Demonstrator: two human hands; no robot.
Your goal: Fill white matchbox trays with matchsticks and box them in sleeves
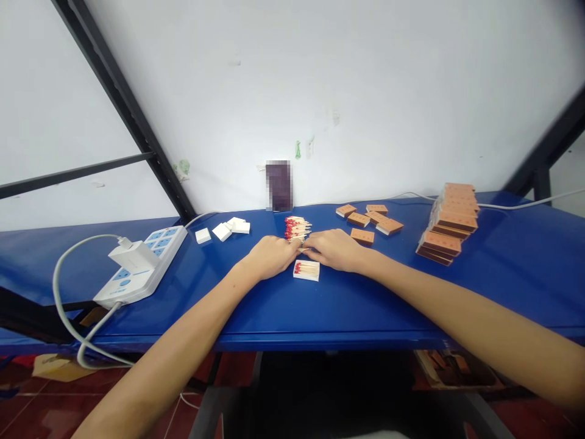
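Observation:
A pile of red-tipped matchsticks (297, 227) lies on the blue tabletop. At its near edge my left hand (272, 255) and my right hand (334, 248) meet, fingertips pinched together around a few matchsticks (302, 249). How many they hold is hidden by the fingers. Just below sits a small white matchbox tray (307, 277), holding several matches with their red heads toward the left. Both hands are closed, and my wrists rest close to the table.
Several white trays (222, 231) lie at the back left, near a power strip (150, 268) with a charger (137, 256) and cable. Orange matchboxes (362, 236) lie scattered right of the pile. Farther right stands a matchbox stack (450, 222). A dark pixelated rectangle (279, 186) leans at the wall.

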